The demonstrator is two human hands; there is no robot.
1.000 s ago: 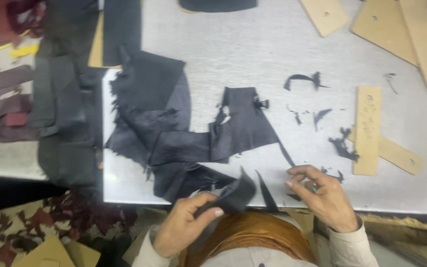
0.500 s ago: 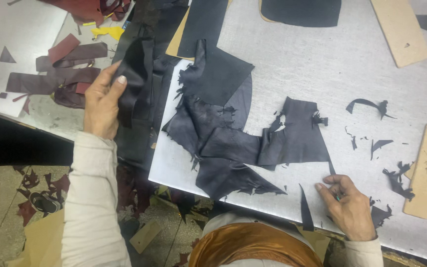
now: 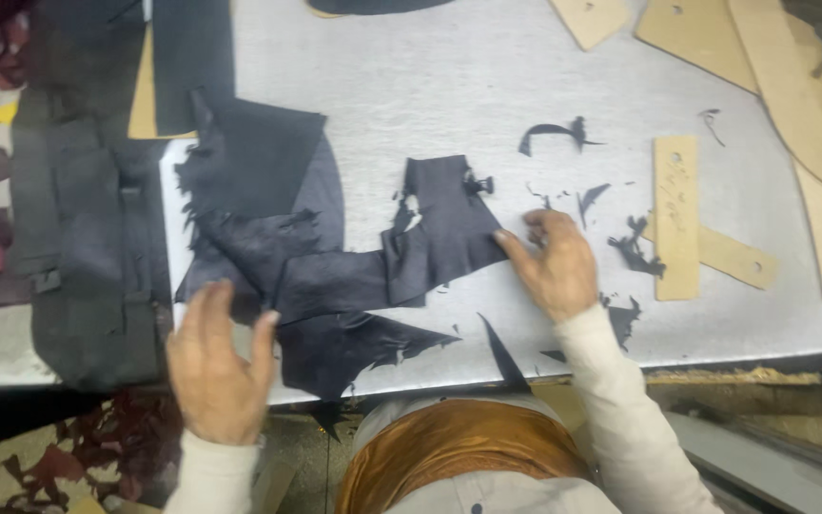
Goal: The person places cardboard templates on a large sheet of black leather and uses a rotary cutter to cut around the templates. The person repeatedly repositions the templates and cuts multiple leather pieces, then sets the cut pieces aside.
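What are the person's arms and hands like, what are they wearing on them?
Both arms are in long cream sleeves, close-fitting, ending at the wrists. The left hand and right hand are bare: no gloves, and no rings or watch visible. No markings show on either sleeve.

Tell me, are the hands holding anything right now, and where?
Nothing is gripped. The right hand presses the dark leather piece at its right edge; the left hand hovers open.
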